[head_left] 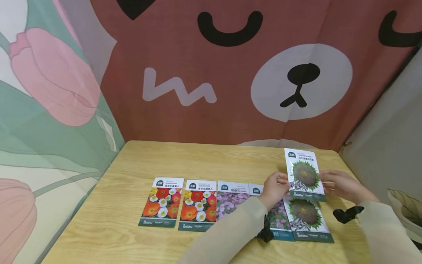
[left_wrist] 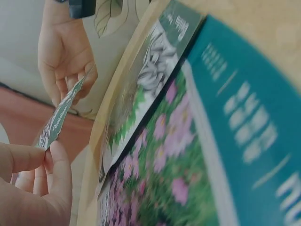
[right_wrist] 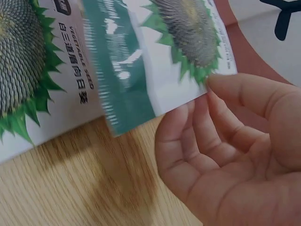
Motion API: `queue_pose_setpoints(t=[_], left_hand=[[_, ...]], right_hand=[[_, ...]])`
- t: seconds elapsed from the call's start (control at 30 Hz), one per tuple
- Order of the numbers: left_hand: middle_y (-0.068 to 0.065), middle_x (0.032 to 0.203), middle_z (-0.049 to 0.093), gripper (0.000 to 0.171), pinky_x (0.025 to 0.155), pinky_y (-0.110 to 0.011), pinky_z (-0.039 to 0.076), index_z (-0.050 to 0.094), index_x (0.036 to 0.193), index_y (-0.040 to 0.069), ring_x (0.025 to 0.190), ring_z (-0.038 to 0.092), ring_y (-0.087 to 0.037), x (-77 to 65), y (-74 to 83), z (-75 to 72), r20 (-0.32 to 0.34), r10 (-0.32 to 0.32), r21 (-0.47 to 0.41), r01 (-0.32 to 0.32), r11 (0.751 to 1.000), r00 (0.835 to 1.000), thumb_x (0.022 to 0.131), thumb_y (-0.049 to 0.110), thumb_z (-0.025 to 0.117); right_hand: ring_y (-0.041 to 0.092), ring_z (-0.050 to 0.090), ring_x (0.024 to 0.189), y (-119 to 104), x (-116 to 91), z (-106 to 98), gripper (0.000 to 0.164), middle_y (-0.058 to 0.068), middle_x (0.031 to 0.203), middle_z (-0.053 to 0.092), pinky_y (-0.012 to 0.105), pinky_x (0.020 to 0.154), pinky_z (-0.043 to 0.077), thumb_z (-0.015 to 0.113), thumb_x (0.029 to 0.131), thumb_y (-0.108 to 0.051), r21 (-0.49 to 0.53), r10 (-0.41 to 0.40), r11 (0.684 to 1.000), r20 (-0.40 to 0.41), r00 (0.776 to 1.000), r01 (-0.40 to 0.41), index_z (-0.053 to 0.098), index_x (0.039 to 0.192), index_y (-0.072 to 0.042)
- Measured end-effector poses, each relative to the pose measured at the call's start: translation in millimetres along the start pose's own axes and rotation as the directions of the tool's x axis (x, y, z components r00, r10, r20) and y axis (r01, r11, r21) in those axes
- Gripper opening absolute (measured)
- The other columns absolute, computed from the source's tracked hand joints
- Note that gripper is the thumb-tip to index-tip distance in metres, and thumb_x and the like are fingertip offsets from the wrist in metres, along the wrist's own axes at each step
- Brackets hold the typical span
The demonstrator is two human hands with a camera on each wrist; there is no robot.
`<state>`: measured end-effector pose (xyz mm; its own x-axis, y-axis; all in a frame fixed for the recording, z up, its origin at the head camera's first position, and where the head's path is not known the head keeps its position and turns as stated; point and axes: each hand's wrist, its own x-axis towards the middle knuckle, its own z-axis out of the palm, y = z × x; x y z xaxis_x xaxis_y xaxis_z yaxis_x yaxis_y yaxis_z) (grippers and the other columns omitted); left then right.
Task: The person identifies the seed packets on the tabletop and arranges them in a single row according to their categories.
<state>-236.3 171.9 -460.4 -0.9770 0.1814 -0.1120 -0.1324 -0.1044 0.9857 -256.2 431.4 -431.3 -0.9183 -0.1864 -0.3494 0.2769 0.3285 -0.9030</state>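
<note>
A sunflower seed packet [head_left: 304, 172] is held up by its two side edges between both hands. My left hand [head_left: 274, 190] pinches its left edge between thumb and fingers, low down near the green band. On the opposite edge, my right hand [right_wrist: 225, 141] pinches the packet [right_wrist: 183, 42] with thumb on the front and fingers curled behind. A matching sunflower packet [head_left: 308, 216] lies flat on the table below and is partly covered by the raised one. Beside it, a pink-flower packet [left_wrist: 164, 155] lies under my left wrist.
Two poppy seed packets [head_left: 161, 203] lie side by side at the left of the row. A purple-flower packet [head_left: 230, 200] follows, partly hidden by my left sleeve [head_left: 227, 231]. The wooden table [head_left: 108, 205] backs onto a bear-print cloth [head_left: 230, 124].
</note>
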Motion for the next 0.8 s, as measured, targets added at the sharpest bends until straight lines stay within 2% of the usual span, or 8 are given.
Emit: queue_pose_setpoints(t=[0.17,0.33,0.53,0.7,0.8], left_hand=[[-0.004,0.087,0.063,0.026,0.064,-0.033,0.06,0.064,0.107,0.006,0.069,0.061,-0.015,-9.2,-0.4,7.6,0.0,-0.027,-0.038,0.027,0.999,1.0,0.089,-0.013,0.065],[-0.004,0.085,0.061,0.031,0.068,-0.042,0.061,0.059,0.11,0.011,0.066,0.059,-0.016,-17.3,-5.4,15.6,0.007,-0.029,-0.05,0.03,0.998,1.0,0.09,-0.012,0.065],[0.004,0.08,0.06,0.026,0.064,-0.034,0.06,0.061,0.104,0.011,0.064,0.06,-0.013,-24.9,-7.7,29.4,0.012,-0.043,0.018,0.042,0.999,0.999,0.09,-0.01,0.066],[0.006,0.077,0.057,0.024,0.059,-0.03,0.059,0.061,0.096,0.012,0.057,0.054,-0.009,-31.3,-7.5,39.8,0.008,-0.039,0.048,0.038,0.998,0.999,0.089,-0.01,0.066],[0.006,0.078,0.056,0.023,0.06,-0.029,0.058,0.062,0.094,0.012,0.06,0.054,-0.009,-34.9,-8.2,40.9,0.023,-0.062,0.064,0.06,0.996,0.998,0.089,-0.01,0.065]], right_hand=[[0.007,0.061,0.091,4,-2,-8,0.012,-0.011,0.104,0.059,0.03,0.078,0.055,0.051,0.107,-0.019,0.003,0.014,1.0,0.03,0.999,-0.015,0.054,0.117,-0.012],[0.008,0.062,0.092,10,-7,-23,0.012,-0.008,0.105,0.062,0.031,0.079,0.055,0.048,0.108,-0.013,0.011,0.022,1.0,0.137,0.99,-0.024,0.059,0.11,-0.016],[0.008,0.063,0.095,20,-18,-43,0.013,-0.006,0.106,0.063,0.031,0.082,0.056,0.046,0.108,-0.009,0.014,0.063,0.998,0.231,0.971,-0.068,0.058,0.111,-0.012],[0.009,0.064,0.098,24,-24,-55,0.02,-0.004,0.109,0.063,0.032,0.086,0.056,0.041,0.109,-0.007,0.067,0.07,0.993,0.331,0.941,-0.097,0.06,0.11,-0.013],[0.01,0.064,0.099,25,-26,-58,0.022,-0.004,0.11,0.064,0.032,0.087,0.056,0.04,0.109,-0.006,0.096,0.079,0.988,0.368,0.927,-0.122,0.061,0.11,-0.014]])
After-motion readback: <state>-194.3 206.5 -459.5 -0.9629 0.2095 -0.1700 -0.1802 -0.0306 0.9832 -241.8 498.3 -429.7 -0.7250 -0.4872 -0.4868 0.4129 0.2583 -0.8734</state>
